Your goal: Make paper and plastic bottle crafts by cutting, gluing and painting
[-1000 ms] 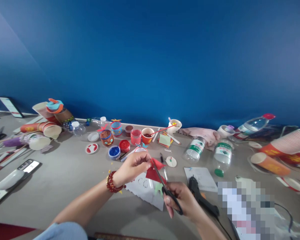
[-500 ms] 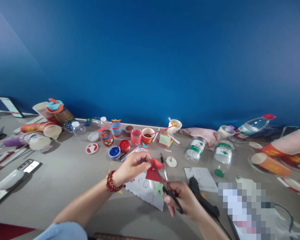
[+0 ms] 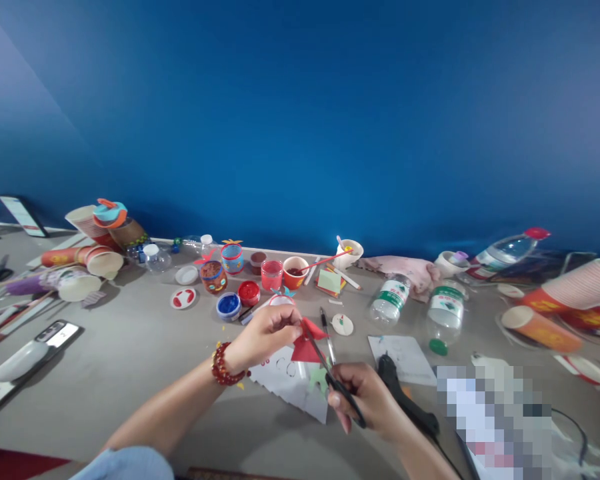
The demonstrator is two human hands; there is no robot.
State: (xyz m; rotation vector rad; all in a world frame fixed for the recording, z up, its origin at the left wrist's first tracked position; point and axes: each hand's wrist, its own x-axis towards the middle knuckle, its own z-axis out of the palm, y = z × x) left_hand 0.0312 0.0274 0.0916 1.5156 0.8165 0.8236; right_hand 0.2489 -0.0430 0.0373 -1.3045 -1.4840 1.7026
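Observation:
My left hand (image 3: 267, 333), with a red bead bracelet on its wrist, pinches a piece of red paper (image 3: 306, 347) above the grey table (image 3: 130, 360). My right hand (image 3: 365, 400) grips black scissors (image 3: 330, 373), whose blades reach up into the red paper. Under the hands lies a white sheet (image 3: 293, 383) with small drawn shapes and a green cut-out (image 3: 319, 377) on it.
Paint pots (image 3: 240, 293), decorated cups and a black pen (image 3: 327, 333) sit just behind my hands. A black glue gun (image 3: 405, 393) lies at the right. Plastic bottles (image 3: 415, 300) and orange paper cups (image 3: 560, 307) fill the right side, more cups (image 3: 90, 257) and tools the left.
The scissors and red paper have shifted very slightly; both hands stay in nearly the same place.

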